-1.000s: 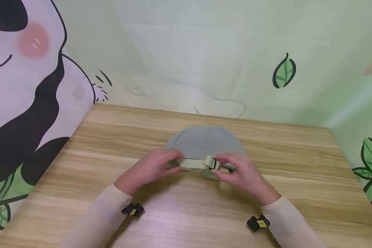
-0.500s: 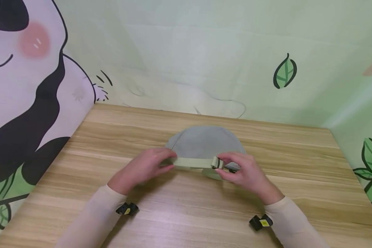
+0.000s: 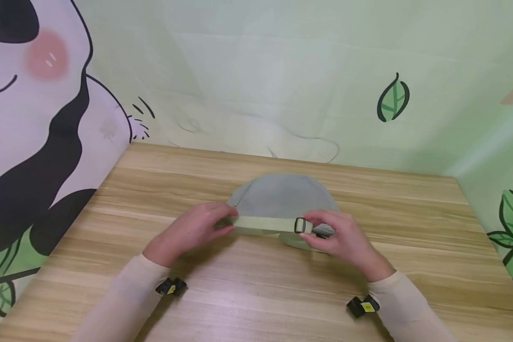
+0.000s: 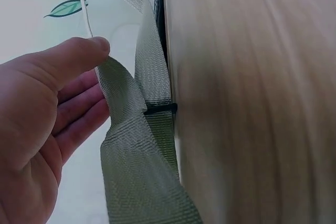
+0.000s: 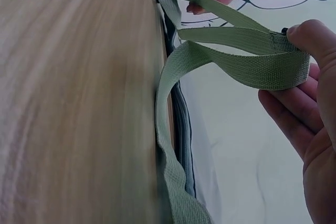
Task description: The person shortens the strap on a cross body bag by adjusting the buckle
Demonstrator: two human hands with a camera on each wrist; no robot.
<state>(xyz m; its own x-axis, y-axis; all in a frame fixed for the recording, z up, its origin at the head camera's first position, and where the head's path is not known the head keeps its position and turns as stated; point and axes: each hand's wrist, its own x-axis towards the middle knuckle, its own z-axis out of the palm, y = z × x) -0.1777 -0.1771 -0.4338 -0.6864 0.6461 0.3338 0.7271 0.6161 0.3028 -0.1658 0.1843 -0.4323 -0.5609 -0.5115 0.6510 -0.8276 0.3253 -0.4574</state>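
A grey half-round bag (image 3: 282,197) lies on the table, its pale green webbing strap (image 3: 265,223) stretched along the near side. My left hand (image 3: 192,232) pinches the strap near the bag's left end, thumb against fingers, as the left wrist view also shows. At the other end my right hand (image 3: 346,237) pinches the strap beside a black slider buckle (image 3: 299,225). In the right wrist view the webbing (image 5: 262,72) loops back at the right fingertips. A second black keeper (image 4: 160,109) sits on the strap's lower run. The bag's right corner is partly hidden by the right hand.
The wooden table (image 3: 248,294) extends around the bag on all sides. A pale green wall sheet (image 3: 256,95) with a printed panda (image 3: 64,128) and leaves stands behind and beside it. Each sleeve carries a small black wrist camera (image 3: 171,287).
The left hand has slid left along the strap and the right hand slightly right, so a longer straight stretch shows between them. The slider buckle has moved right and turned its face up.
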